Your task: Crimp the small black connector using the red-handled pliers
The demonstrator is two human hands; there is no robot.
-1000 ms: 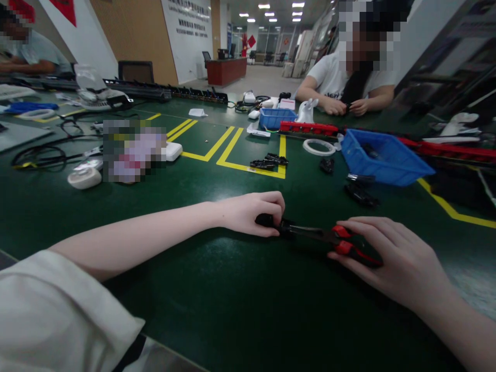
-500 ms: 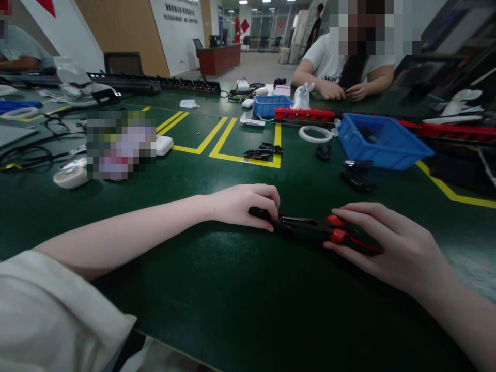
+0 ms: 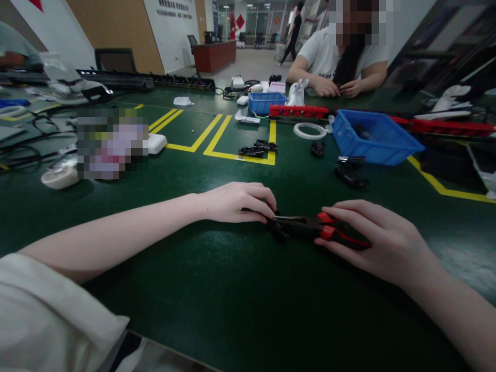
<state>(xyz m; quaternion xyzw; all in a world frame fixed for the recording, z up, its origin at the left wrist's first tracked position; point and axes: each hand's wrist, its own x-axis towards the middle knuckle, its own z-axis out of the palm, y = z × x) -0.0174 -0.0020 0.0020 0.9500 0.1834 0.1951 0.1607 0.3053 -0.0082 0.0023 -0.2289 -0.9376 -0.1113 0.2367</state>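
My right hand (image 3: 382, 243) is closed around the red and black handles of long-nose pliers (image 3: 304, 222), whose jaws point left. Close to the jaw tips, my left hand (image 3: 248, 202) has its fingers bent and pinched on a small black part (image 3: 279, 230). Most of that part is dark against the table, and the fingers cover one end of it. The plier tips meet the left fingertips at the part; whether the jaws grip it I cannot tell.
On the green table (image 3: 217, 299), more black parts (image 3: 258, 148) lie inside yellow tape lines. A blue bin (image 3: 375, 139), a white ring (image 3: 310, 131) and further black pieces (image 3: 352, 173) are to the right. Across the table sits a person (image 3: 344, 67).
The black part has turned and now hangs lower beside my left fingertips, whose pinch has tightened near the plier tips. The whole view has shifted slightly. A person in the background has walked left.
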